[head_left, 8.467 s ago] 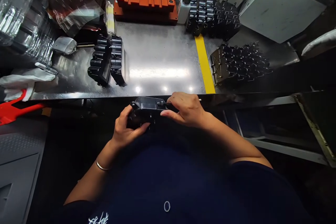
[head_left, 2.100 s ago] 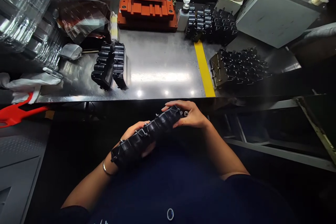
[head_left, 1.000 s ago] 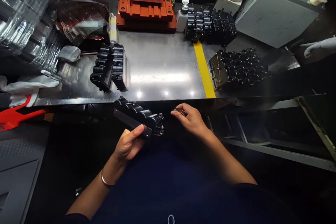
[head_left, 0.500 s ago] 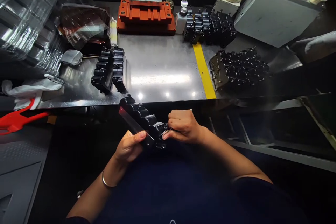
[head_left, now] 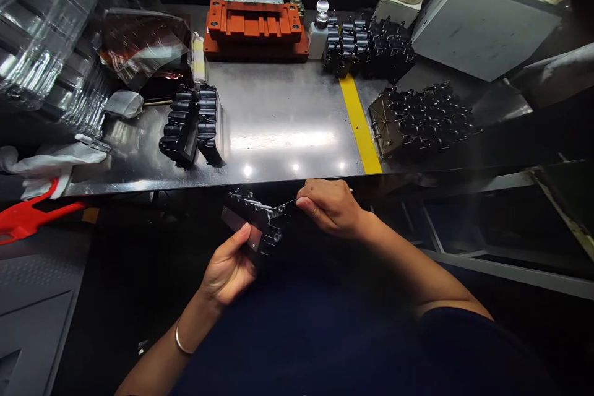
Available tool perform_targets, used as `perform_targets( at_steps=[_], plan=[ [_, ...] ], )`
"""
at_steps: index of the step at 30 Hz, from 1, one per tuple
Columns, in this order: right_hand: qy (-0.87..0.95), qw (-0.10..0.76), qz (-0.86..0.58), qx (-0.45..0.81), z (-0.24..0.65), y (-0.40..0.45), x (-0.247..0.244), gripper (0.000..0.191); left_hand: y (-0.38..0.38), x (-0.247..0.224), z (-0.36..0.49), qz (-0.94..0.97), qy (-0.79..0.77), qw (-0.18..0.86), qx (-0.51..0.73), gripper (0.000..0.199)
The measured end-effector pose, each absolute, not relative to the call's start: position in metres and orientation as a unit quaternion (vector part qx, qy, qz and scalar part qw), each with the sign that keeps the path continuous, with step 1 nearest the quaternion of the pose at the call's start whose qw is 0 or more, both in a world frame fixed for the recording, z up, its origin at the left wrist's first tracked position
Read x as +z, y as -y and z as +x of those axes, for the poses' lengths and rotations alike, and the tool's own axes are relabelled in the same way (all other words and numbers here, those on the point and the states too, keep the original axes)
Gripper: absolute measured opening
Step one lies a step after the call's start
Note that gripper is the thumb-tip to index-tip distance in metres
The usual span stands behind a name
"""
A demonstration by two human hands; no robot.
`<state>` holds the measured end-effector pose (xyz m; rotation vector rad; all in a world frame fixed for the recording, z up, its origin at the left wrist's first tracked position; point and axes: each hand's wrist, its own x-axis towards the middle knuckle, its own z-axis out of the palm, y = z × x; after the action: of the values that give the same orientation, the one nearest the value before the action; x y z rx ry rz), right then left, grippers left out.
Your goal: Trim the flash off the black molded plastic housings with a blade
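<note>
My left hand (head_left: 229,267) grips a black ribbed plastic part (head_left: 260,213) just in front of the bench edge, thumb pressed on its flat, shiny side. The part is tilted, with its ringed end turned to the right. My right hand (head_left: 330,207) is closed round a thin tool (head_left: 291,201). Its slender tip points left, close to a ring at the part's upper corner; I cannot tell whether they touch. A pale end of the tool shows behind the fist, and the fingers hide the rest.
On the metal bench (head_left: 278,105) stand black parts (head_left: 211,124) at left and more black parts (head_left: 417,114) right of a yellow strip (head_left: 357,130). An orange fixture (head_left: 255,28) and pump bottle (head_left: 318,34) are behind. Red-handled tool (head_left: 41,213) and white cloth (head_left: 55,161) lie left.
My right hand has drawn back up and right from the part, exposing the thin tool's tip. My left hand has turned the part so its ringed end shows more.
</note>
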<state>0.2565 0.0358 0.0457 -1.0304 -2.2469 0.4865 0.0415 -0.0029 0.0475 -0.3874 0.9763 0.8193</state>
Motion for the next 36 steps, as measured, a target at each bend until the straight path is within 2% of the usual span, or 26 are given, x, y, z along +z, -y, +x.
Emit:
perform_targets(
  at_steps=[6,13,16,19,21,23,25,28,31,36],
  plan=[
    [0.886,0.241,-0.363,0.158,0.263,-0.048,0.059,0.044,-0.001,0.057,0.045,-0.273,-0.443,0.773,0.363,0.046],
    [0.890,0.200,-0.319,0.256,0.269,-0.054,0.060,0.043,0.004,0.051,0.043,-0.269,-0.439,0.781,0.353,0.046],
    [0.869,0.153,-0.303,0.361,0.276,-0.058,0.061,0.045,0.006,0.049,0.044,-0.257,-0.437,0.794,0.335,0.046],
    [0.798,0.028,-0.215,0.562,0.284,-0.060,0.060,0.048,0.005,0.047,0.043,-0.259,-0.434,0.805,0.312,0.048],
    [0.738,-0.004,-0.186,0.649,0.286,-0.060,0.057,0.050,0.002,0.047,0.041,-0.265,-0.420,0.794,0.351,0.051],
    [0.698,0.081,-0.261,0.662,0.284,-0.056,0.052,0.055,-0.001,0.048,0.040,-0.260,-0.403,0.775,0.411,0.052],
    [0.653,0.228,-0.380,0.614,0.275,-0.049,0.046,0.059,-0.003,0.048,0.040,-0.249,-0.396,0.768,0.438,0.055],
    [0.595,0.373,-0.467,0.538,0.255,-0.036,0.038,0.053,-0.003,0.046,0.044,-0.223,-0.390,0.781,0.433,0.059],
    [0.570,0.426,-0.482,0.511,0.236,-0.023,0.033,0.045,-0.002,0.041,0.046,-0.167,-0.363,0.803,0.442,0.056],
    [0.498,0.445,-0.508,0.544,0.213,-0.006,0.025,0.045,0.002,0.028,0.045,-0.117,-0.326,0.832,0.432,0.048]
  ],
)
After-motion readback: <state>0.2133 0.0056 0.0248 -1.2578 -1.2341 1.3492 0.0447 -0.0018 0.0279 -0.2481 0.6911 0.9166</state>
